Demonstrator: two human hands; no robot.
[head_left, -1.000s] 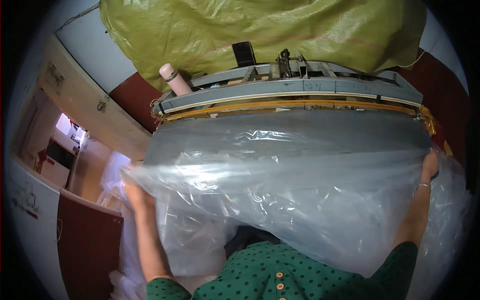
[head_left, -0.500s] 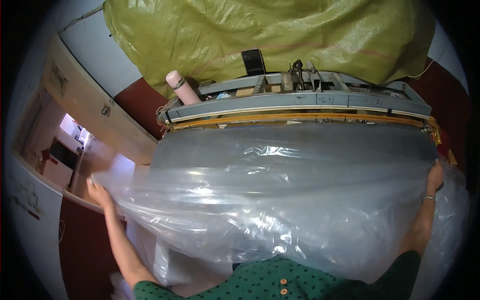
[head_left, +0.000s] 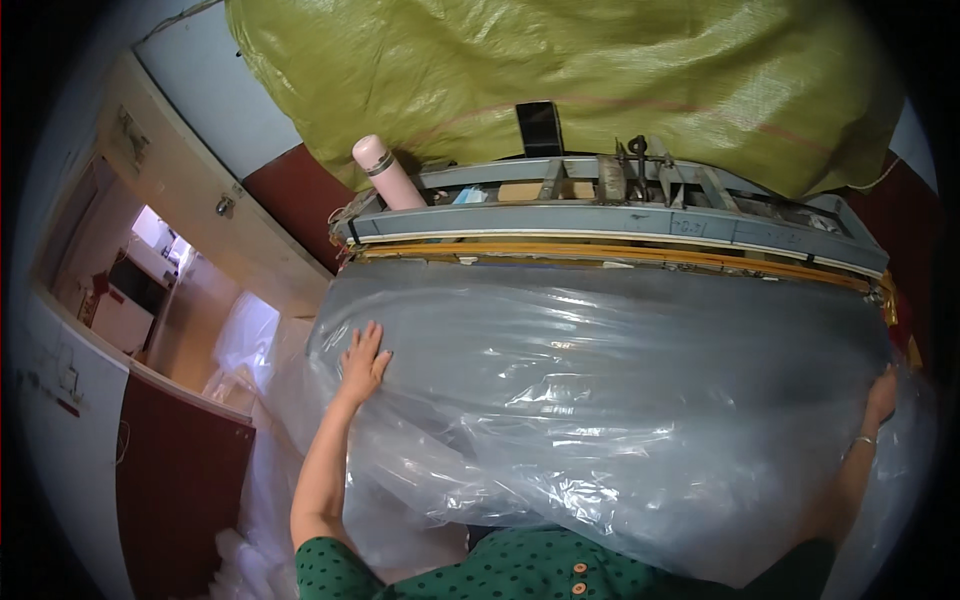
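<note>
Fingers of left hand [head_left: 362, 358] spread flat on plastic sheet [head_left: 600, 400]; right hand [head_left: 882, 392] grips its edge.

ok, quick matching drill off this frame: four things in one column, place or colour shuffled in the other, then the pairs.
Things:
1. left hand
2. right hand
3. bottle
4. woven sack

Descriptions:
A. pink, leaning on the grey frame
B. yellow-green, behind the frame
C. flat on the clear plastic sheet, left part
D. at the sheet's right edge

Pairs: 1-C, 2-D, 3-A, 4-B
</note>
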